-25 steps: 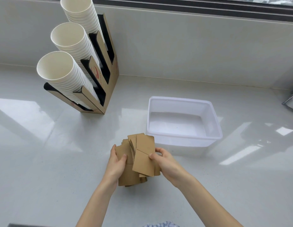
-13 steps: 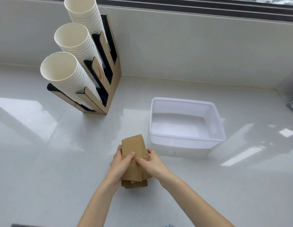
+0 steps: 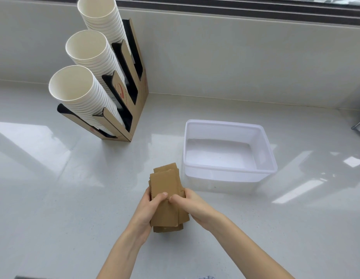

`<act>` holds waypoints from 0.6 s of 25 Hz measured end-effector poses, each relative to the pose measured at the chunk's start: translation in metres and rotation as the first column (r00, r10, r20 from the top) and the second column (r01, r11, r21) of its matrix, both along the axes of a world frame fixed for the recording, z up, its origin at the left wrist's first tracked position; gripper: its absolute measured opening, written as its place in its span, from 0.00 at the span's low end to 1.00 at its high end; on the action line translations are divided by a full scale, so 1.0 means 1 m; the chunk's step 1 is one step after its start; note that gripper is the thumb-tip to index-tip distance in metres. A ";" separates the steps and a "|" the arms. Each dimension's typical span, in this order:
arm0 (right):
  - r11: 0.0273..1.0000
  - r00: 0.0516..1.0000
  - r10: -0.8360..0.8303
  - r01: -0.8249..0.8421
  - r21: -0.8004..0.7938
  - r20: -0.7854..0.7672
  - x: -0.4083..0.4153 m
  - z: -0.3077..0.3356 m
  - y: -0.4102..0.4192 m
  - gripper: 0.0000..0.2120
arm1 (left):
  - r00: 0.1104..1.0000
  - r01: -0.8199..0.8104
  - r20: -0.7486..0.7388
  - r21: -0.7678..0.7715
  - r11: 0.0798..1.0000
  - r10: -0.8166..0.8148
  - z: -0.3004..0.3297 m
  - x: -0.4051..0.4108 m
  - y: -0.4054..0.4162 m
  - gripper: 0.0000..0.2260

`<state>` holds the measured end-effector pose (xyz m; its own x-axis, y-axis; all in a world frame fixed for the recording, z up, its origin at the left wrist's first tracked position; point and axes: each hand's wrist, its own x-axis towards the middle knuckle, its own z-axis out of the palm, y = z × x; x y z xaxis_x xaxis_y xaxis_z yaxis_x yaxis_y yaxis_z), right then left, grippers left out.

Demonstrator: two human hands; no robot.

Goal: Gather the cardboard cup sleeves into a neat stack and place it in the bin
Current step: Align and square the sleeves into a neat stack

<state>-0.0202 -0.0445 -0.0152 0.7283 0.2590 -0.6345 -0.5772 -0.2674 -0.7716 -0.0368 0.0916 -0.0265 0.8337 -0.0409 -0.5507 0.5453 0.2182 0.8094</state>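
together, left hand and right hand clasp the sleeve stack beside the bin.

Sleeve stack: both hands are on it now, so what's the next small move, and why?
Probably one more squeeze and tap to square it. The sleeve stack sits gripped between the left hand and right hand, but its far edges look stepped and lower sleeves jut out. Once even, lift it right into the bin, which holds no sleeves.

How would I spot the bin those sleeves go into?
Start at the cardboard cup rack standing by the back wall. Right of it on the white counter sits the bin, just beyond the hands' brown sleeves. It is the only translucent white plastic tub, open-topped.
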 end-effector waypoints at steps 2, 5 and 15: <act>0.999 1.000 -0.007 0.007 -0.045 0.019 -0.001 -0.001 0.002 0.23 | 1.000 0.004 0.029 0.003 1.000 -0.005 -0.002 0.000 0.000 0.13; 1.000 0.999 -0.020 0.020 0.000 0.029 -0.005 -0.002 0.001 0.25 | 0.998 0.024 0.065 0.006 1.000 -0.024 -0.003 -0.002 0.000 0.10; 0.999 0.950 0.010 0.006 -0.052 0.312 -0.024 -0.009 -0.010 0.36 | 0.959 0.159 0.224 0.092 0.983 -0.176 -0.010 -0.017 -0.003 0.24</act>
<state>-0.0442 -0.0542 -0.0238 0.8914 0.2335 -0.3885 -0.3096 -0.3124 -0.8981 -0.0541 0.0886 -0.0367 0.9228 -0.1578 -0.3514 0.3662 0.0764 0.9274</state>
